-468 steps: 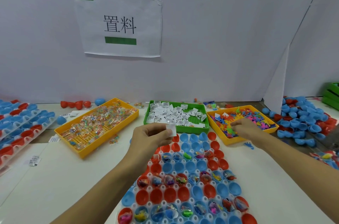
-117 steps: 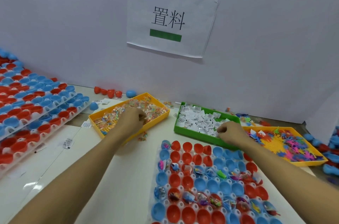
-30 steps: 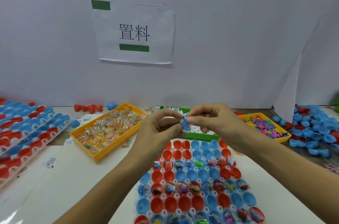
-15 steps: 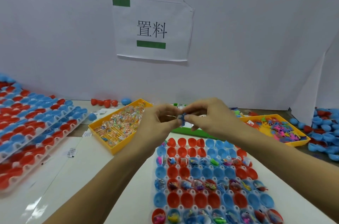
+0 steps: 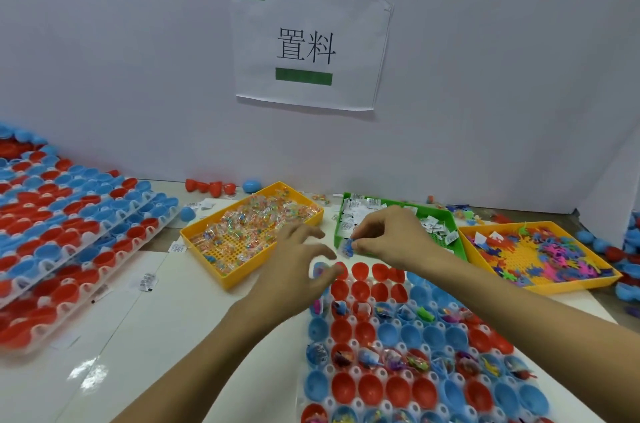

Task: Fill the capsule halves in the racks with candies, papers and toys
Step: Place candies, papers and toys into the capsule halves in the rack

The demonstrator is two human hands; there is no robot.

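The capsule halves (image 5: 367, 386) in the lower right of the frame are glossy, smooth red and blue plastic, seated in a translucent white plastic rack (image 5: 351, 341). The yellow tray (image 5: 207, 261) left of centre and the green tray (image 5: 337, 232) beside it are matt plastic with perforated floors. The candies (image 5: 256, 218) wear shiny clear wrappers. Up top, the sign (image 5: 308, 48) is matt paper. The table (image 5: 166, 336) looks smooth, faintly glossy.

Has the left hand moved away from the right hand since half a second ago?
Yes. The left hand has let go, opened, and dropped toward the rack, while the right hand pinches the small blue item before the green tray.
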